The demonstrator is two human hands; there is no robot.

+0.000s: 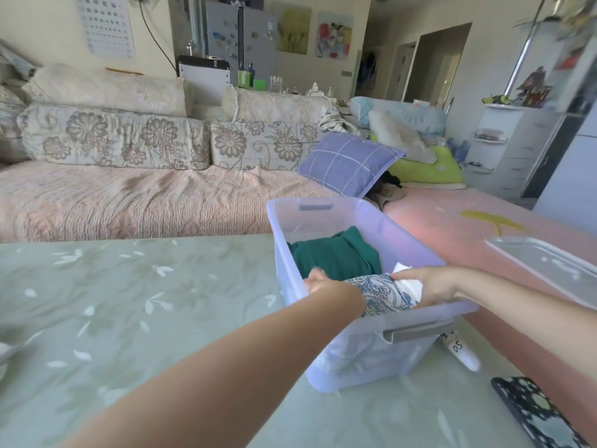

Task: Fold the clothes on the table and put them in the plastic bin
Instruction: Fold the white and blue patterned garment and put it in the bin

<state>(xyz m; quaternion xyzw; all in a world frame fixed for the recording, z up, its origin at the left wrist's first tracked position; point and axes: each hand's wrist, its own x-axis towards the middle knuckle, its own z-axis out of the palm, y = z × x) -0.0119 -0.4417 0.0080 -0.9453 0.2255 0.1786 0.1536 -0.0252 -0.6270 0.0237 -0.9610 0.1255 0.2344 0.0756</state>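
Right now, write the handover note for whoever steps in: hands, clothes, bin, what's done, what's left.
Left hand: holds the left end of the folded blue-and-white paisley garment.
Right hand: pinches its right end, thumb on top.
The garment is partly inside the near end of the translucent plastic bin, which stands on the green floral table.
Done: a folded dark green garment lies at the bin's far end.
Left: set the paisley one down and let go. A blurred pale thing at the table's left edge may be more clothing; cannot tell.
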